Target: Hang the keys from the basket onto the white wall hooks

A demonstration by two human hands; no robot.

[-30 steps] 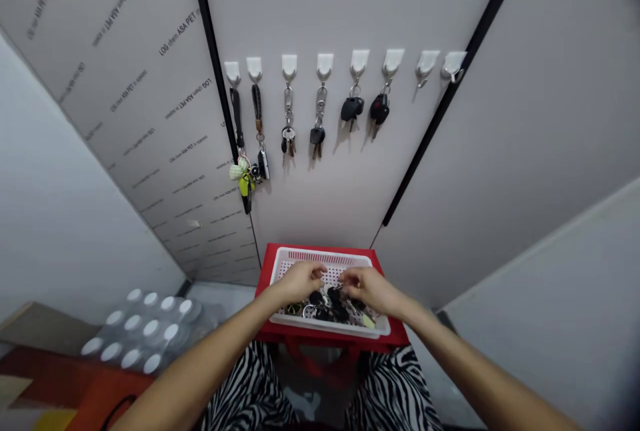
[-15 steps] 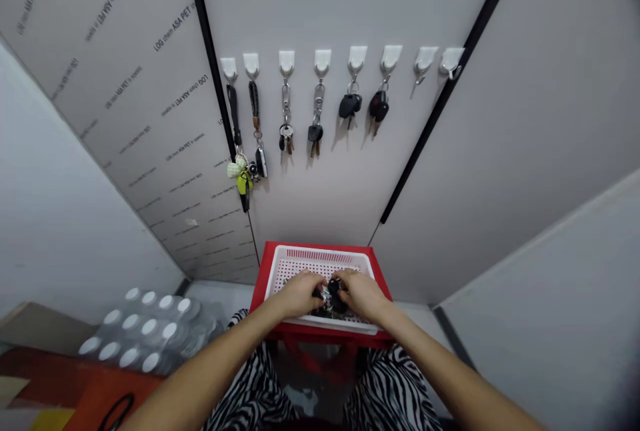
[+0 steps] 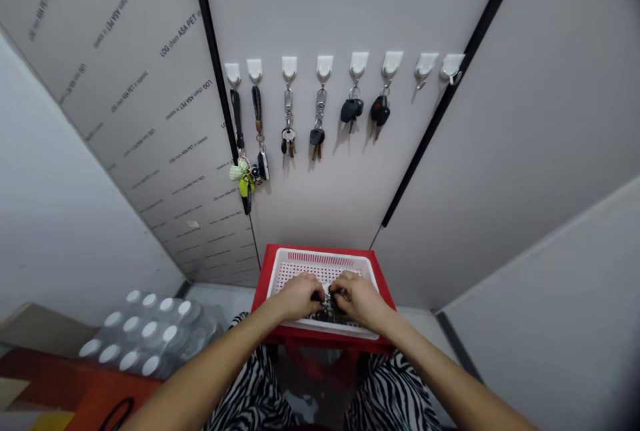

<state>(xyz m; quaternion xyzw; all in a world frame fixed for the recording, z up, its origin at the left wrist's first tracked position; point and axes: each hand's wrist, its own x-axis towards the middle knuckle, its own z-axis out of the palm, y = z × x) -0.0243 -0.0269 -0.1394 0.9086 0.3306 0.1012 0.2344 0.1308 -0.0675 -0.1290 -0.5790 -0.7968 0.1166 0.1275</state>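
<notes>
Left hand: left hand at lower centre of frame, inside the basket; fingers bent, tips pinched on the left side of the key bunch.
Right hand: right hand just right of it, fingers likewise curled, tips closed on the right side of the same bunch.
Held item: bunch of black-headed metal keys, between the two sets of fingertips, low over the basket floor; mostly hidden by the fingers.
Arm pose: both forearms enter from the bottom edge and converge forward; backs of the hands face up, wrists about level, knuckles nearly touching.
Basket: white perforated plastic basket, near half covered by the hands.
Support: red flat-topped plastic stand under the basket, against the grey wall panel.
Wall: row of white plastic wall hooks at upper centre; hanging key sets on the six leftmost.
Lower left: shrink-wrapped pack of white-capped bottles.
Bottom edge: zebra-striped trousers.
</notes>
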